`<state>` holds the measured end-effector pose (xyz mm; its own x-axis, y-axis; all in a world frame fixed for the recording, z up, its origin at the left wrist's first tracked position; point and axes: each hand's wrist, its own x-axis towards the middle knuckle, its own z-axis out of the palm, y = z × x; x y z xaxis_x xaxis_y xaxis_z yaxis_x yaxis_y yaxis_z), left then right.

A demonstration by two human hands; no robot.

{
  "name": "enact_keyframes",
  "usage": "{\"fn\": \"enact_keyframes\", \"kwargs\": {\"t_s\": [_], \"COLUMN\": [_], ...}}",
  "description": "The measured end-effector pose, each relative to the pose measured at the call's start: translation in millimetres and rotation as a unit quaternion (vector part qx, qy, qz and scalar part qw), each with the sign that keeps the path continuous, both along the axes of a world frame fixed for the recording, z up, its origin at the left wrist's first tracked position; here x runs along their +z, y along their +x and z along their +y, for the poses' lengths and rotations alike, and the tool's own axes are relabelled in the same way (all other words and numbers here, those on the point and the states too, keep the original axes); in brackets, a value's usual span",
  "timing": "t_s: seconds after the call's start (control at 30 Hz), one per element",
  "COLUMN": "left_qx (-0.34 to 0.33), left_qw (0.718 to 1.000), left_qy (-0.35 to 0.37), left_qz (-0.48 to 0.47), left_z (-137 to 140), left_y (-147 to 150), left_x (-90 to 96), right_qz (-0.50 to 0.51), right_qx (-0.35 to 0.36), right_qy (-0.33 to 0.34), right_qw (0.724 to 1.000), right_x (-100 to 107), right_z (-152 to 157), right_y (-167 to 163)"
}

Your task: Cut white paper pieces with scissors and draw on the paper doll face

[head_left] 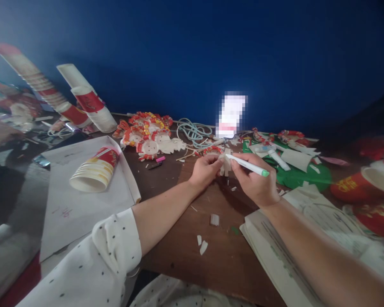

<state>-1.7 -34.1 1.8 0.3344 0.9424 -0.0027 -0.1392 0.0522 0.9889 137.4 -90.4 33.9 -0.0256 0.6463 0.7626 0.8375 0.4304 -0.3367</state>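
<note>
In the middle of the head view, my left hand (206, 169) is closed on a small white paper cutout (224, 168), its fingers pinching the upper left side. My right hand (256, 181) grips a white marker (248, 164) with a green end pointing right. The marker's other end meets the cutout near my left fingertips; whether it is drawing cannot be told. Just behind the hands lies a red and white paper piece (213, 150). A cluster of red, white and yellow paper-cup crafts (149, 132) sits farther back on the left.
Stacked paper cups (96, 168) lie on a white box lid (89, 217) at left; taller cup stacks (88, 102) lean behind. Coiled cable (193, 132) and a lit screen (231, 114) stand at the back. At right are green sheets (316, 177), papers (275, 251) and red cups (355, 187). Scraps (203, 247) dot the table.
</note>
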Motion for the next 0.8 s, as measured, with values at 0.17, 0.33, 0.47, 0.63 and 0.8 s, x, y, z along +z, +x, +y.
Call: {"fn": "enact_keyframes", "kwargs": {"t_s": [0.17,0.33,0.47,0.63,0.8], "left_qx": [-0.003,-0.01,-0.005,-0.008,-0.008], "left_qw": [1.0,1.0,1.0,1.0,1.0], "left_qy": [0.003,0.008,0.007,0.005,0.009], "left_qz": [0.003,0.01,0.009,0.005,0.008], "left_z": [-0.1,-0.8,-1.4,-1.4,-0.7], "left_y": [-0.3,-0.9,-0.7,-0.3,-0.2], "left_x": [-0.6,0.9,1.6,1.0,0.2], "right_qz": [0.006,0.003,0.004,0.0,0.0], "right_qx": [-0.002,-0.001,-0.004,0.006,0.005], "right_qy": [-0.013,-0.011,-0.017,-0.006,-0.009], "right_qw": [1.0,1.0,1.0,1.0,1.0], "right_x": [-0.6,-0.8,0.6,0.5,0.1], "right_z": [0.3,0.4,-0.7,-0.5,-0.3], "right_y": [0.1,0.3,-0.5,-0.6,-0.6]}}
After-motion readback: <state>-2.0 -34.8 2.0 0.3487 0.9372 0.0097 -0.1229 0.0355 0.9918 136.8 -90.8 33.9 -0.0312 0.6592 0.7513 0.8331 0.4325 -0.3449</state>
